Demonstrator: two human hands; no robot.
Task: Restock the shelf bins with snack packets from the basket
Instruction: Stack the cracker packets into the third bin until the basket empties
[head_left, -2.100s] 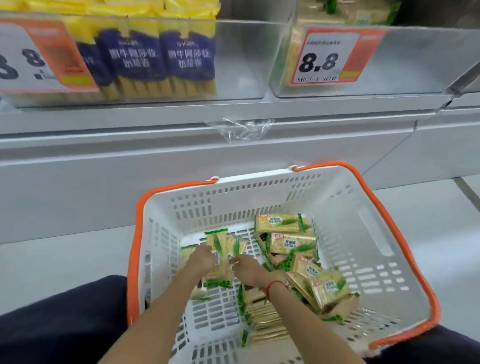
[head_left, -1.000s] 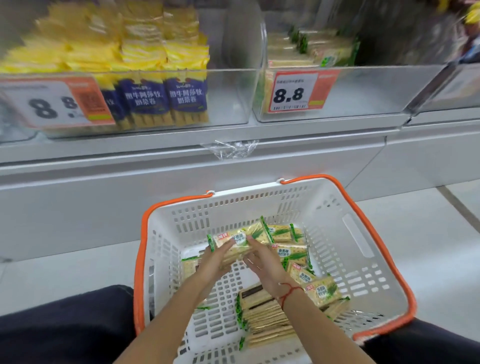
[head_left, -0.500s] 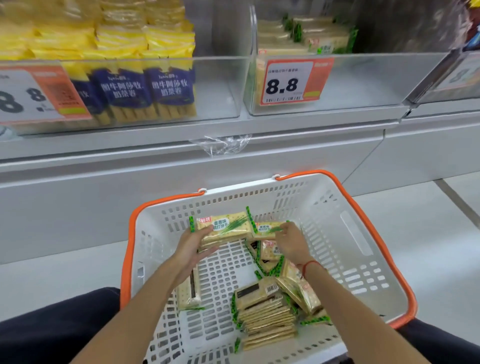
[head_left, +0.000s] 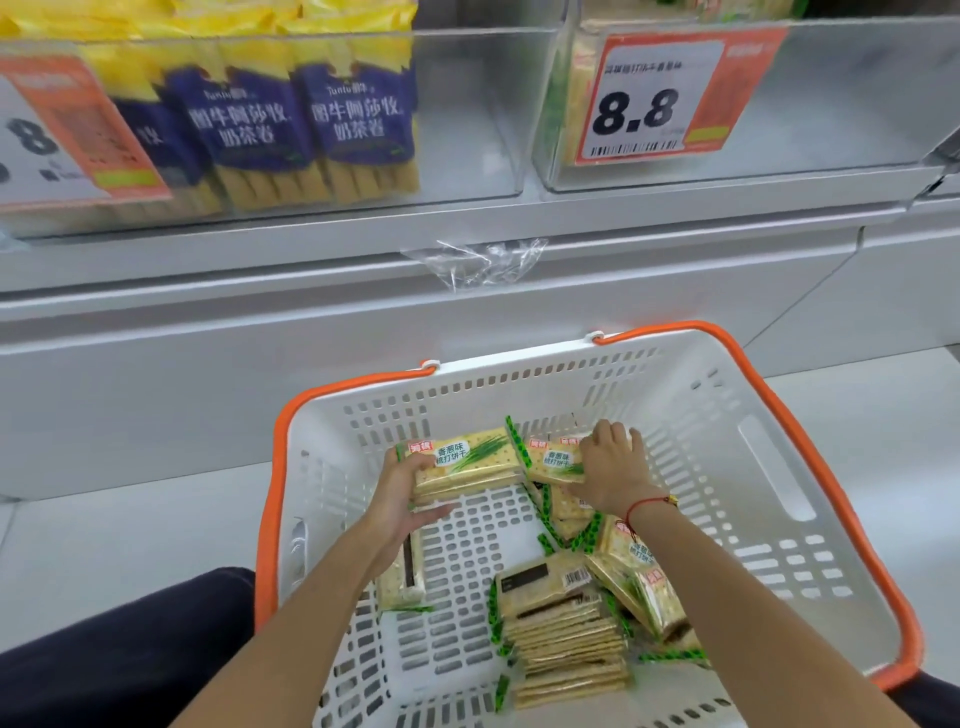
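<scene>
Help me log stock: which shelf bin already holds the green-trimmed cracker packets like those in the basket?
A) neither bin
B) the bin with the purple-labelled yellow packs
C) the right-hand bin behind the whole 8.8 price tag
C: pale crackers with green trim show through the right bin beside its 8.8 price tag, matching the packet the left hand holds over the basket.

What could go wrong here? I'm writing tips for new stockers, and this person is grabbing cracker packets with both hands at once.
The left hand holds a stack of cracker packets by one end only; lifted to the shelf, the stack may fan out and drop. The right hand grips another packet lying on a loose pile, which may shift. With both hands full, nothing steadies the basket.
</scene>
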